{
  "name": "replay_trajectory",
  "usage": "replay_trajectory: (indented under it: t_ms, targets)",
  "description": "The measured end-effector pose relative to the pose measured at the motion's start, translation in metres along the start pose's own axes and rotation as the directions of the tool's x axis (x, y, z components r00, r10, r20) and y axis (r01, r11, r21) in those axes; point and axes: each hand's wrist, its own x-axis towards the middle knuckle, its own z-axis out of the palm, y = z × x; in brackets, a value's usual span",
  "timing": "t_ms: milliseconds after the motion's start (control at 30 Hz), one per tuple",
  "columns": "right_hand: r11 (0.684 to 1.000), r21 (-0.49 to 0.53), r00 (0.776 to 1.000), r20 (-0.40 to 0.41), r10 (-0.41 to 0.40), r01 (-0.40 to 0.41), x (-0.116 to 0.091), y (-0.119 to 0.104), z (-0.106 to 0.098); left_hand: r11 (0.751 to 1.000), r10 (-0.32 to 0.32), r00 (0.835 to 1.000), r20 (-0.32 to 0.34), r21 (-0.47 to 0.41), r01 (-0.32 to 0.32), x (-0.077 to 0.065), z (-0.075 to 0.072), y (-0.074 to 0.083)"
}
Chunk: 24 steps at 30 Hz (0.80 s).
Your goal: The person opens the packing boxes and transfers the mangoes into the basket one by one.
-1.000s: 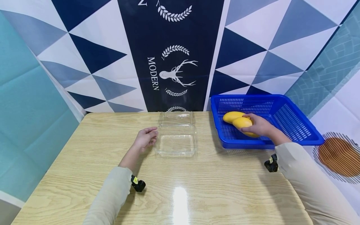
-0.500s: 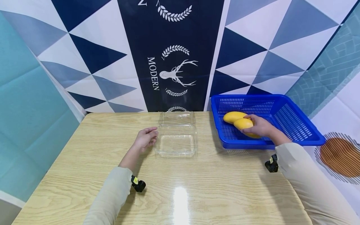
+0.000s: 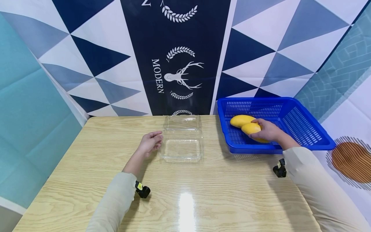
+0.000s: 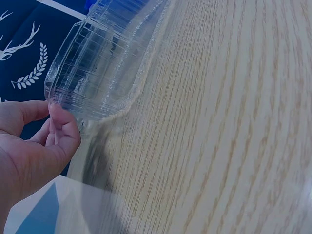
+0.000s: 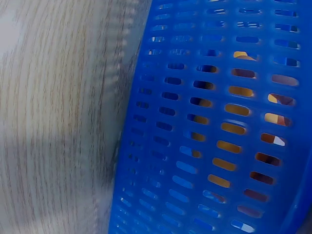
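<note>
My left hand is at the left side of a clear plastic clamshell box, which stands with its lid folded back toward the wall. In the left wrist view, thumb and fingers pinch the rim of that box. My right hand reaches into a blue plastic basket and grips a yellow mango, fingers over its top. Another mango lies behind and left of it, overlapping it in the head view. The basket's slotted wall hides most of the right hand in the right wrist view.
Both things stand along the back of a wooden table, close to a patterned wall cloth. A strip of table separates box and basket. The basket's near rim rises between the mangoes and the table's front.
The gripped mango has shifted very slightly to the right within the basket. My left hand and the plastic box have stayed put.
</note>
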Motion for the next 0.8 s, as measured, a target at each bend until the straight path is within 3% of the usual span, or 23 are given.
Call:
replay_trajectory:
  t_ms: [233,467,800]
  targets:
    - [1.0,-0.027,1.0,0.007,0.012,-0.011,0.0036,0.001,0.002,1.0,-0.005,1.0,0.009,0.0,0.005,0.0011,-0.0014,-0.0001]
    - [0.999,-0.029,1.0,0.018,0.019,-0.019,0.0049,0.0037,0.0035,1.0,-0.024,0.999,0.037,0.009,0.024,-0.0081,-0.0002,0.009]
    - [0.998,-0.054,0.999,0.016,0.035,-0.034,0.0092,0.0045,0.0057,1.0,-0.011,1.0,0.001,0.011,0.011,0.0013,-0.0013,-0.0004]
